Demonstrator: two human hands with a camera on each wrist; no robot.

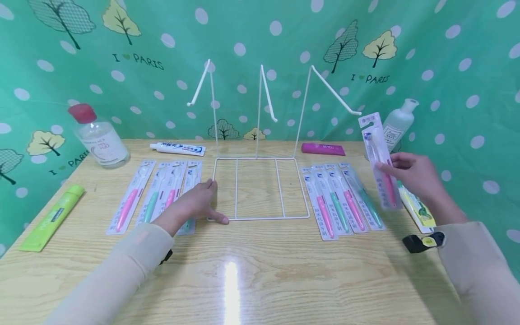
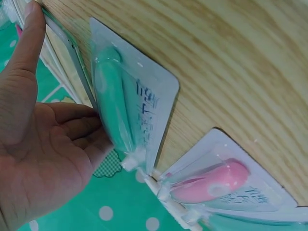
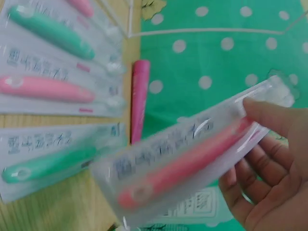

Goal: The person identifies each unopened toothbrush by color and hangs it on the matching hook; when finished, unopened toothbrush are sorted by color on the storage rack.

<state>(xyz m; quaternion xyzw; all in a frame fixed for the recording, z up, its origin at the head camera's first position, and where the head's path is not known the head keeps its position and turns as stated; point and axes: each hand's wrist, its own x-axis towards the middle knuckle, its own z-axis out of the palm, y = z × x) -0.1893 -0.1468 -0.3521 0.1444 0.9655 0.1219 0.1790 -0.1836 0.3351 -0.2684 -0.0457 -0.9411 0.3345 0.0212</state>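
Pinching a packaged pink toothbrush (image 1: 374, 146) between thumb and fingers, the person's right hand (image 1: 414, 176) is at the right of the head frame, with the thumb across the front of the pack and the fingers behind it. The pack is held tilted, its top leaning toward the upper left, and runs diagonally across the lower half of the right wrist view, slightly blurred. Just to its left lies a row of four packaged toothbrushes (image 1: 342, 201), with pink and green handles alternating.

At the centre of the frame stands a white wire rack (image 1: 257, 135), its three hooked uprights rising into the upper half. The left hand (image 1: 201, 201) touches the front left corner of the rack's base, thumb and fingers spread well apart rather than closed into a fist. Partly behind that forearm, left of centre, lies a second set of four packs (image 1: 156, 192), also in pink and green.

Farther out, a white and blue tube (image 1: 178, 148) lies left of the rack near the back edge of the table (image 1: 284, 280), and a magenta tube (image 1: 322, 149) lies right of it. A red-capped bottle (image 1: 105, 144) stands at the left, above a lime-green tube (image 1: 53, 221). At the right, a pale bottle (image 1: 400, 124) shows behind the held pack, and a yellow and green tube (image 1: 418, 207) lies partly under the forearm. Green dotted cloth (image 1: 243, 27) fills the background.
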